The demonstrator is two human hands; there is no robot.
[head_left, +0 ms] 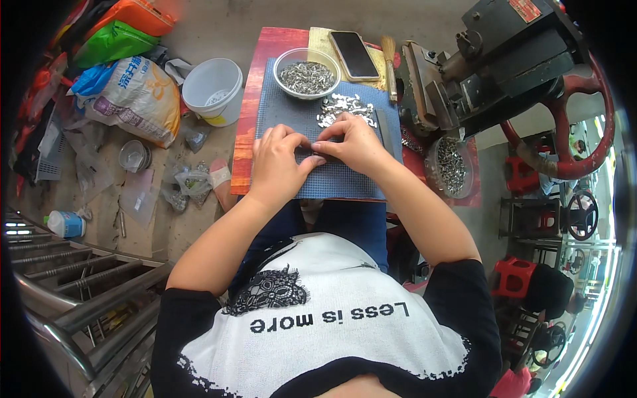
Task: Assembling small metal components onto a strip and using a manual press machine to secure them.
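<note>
Both my hands meet over a blue textured mat (272, 180) on the red-topped table. The fingers of my left hand (277, 159) are bent, its thumb and index finger pinched toward the right fingertips. My right hand (355, 142) pinches at the same spot; whatever lies between the fingertips is too small to make out. Just beyond the right hand spreads a pile of small white pieces (342, 106), mixed with some dark ones. A clear round bowl (306, 52) full of small metal pieces (305, 78) stands behind it, at the mat's far left.
A phone (353, 56) and a brush (389, 69) lie at the table's far right. Close on the right stands a machine with a red handwheel (574, 126), above a tub of metal parts (451, 166). A white bucket (212, 89) and sacks (136, 99) are on the left floor.
</note>
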